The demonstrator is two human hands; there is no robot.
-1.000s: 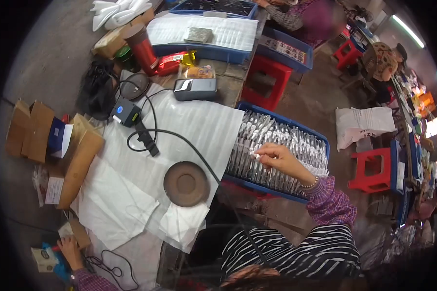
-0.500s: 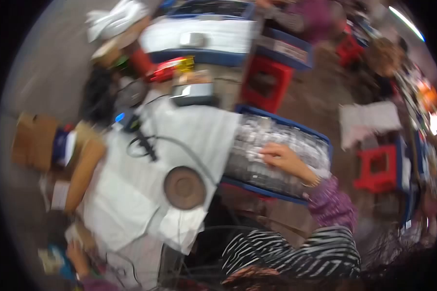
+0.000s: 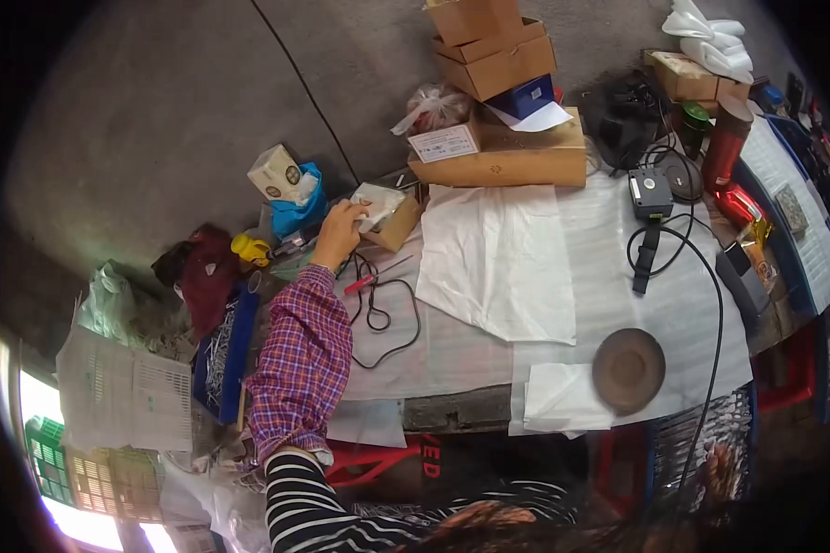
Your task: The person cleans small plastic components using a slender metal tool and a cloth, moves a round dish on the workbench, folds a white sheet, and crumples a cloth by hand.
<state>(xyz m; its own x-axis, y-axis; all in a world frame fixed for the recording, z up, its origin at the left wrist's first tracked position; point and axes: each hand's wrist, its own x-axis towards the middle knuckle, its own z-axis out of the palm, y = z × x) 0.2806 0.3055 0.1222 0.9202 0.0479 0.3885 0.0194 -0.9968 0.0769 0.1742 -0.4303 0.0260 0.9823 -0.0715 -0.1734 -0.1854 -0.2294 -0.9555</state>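
My left hand (image 3: 339, 237) reaches to a small open cardboard box (image 3: 397, 222) at the back of the table, its fingers on the white plastic (image 3: 376, 205) in the box's top. Whether the fingers grip the plastic is hard to see. A red-handled tool (image 3: 361, 284) and a black cable lie just in front. My right hand (image 3: 717, 472) is dim and partly hidden at the lower right, over the blue crate of wrapped metal pieces (image 3: 692, 441); its fingers cannot be made out clearly.
A brown round dish (image 3: 628, 370) sits on white sheeting beside folded white paper (image 3: 563, 398). Cartons (image 3: 498, 152) stand at the back. A black device (image 3: 651, 193) with a looping cable is at the right. On the left is a blue tray (image 3: 226, 355) of metal pieces.
The view has swung left. My left hand has moved onto the white plastic in the small box. My right hand, earlier plainly visible over the crate, is now at the dim lower edge.
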